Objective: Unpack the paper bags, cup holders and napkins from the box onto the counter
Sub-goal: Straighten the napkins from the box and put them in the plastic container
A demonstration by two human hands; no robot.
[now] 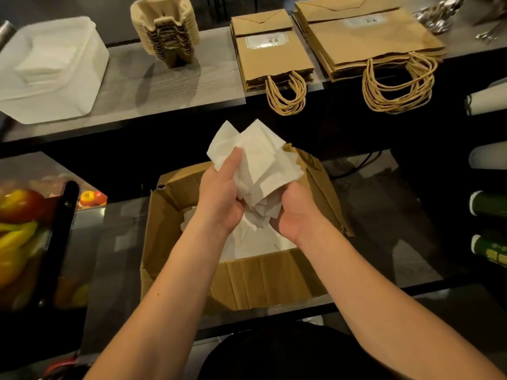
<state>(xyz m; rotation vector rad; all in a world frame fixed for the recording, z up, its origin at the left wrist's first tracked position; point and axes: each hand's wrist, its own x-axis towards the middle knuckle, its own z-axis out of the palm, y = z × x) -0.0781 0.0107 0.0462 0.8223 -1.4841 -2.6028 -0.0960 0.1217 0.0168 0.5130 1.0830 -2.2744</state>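
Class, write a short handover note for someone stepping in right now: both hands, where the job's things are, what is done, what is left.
Left hand and right hand both grip a bunch of napkins above the open box.
On the counter: cup holders, two stacks of paper bags.
Left: place this bunch, then the white napkins still in the box.

Likely takeaway café, counter point(175, 86), bag stacks point(274, 50) (labelled)

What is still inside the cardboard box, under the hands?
Inside the cardboard box, loose white napkins lie on the bottom. The left hand and right hand, holding a napkin bundle, cover part of the interior, so other contents cannot be judged.
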